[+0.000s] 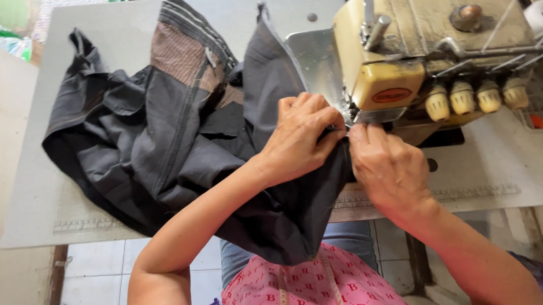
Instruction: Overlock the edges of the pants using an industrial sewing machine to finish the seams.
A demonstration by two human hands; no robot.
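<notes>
Both hands meet at the middle of the frame, right under the front of a worn cream-coloured sewing machine [418,51] that fills the upper right. The left hand [298,136] lies knuckles up on a dark grey garment [163,138], its fingers curled and pinching the cloth edge just at the metal foot of the machine. The right hand [389,166] sits just beside it, touching it at the fingertips, fingers bent down and pressing or gripping the same edge of cloth; how firmly it grips I cannot tell, since the fingertips are tucked under.

The garment spreads from the hands toward the upper left of the frame, bunched in folds over the grey table [26,197], with a brown striped lining panel [184,56] showing near the top centre. One part of the cloth stands up against the shiny metal plate [313,61] on the machine's left side, and another part hangs off the near table edge at lower centre, over the person's lap.

Four pale round knobs [475,97] run in a row along the machine's front at right. A ruler strip [465,194] is marked along the table edge at right. At the bottom centre shows a pink patterned shirt [312,289], and below the table a pale tiled floor [101,266]
</notes>
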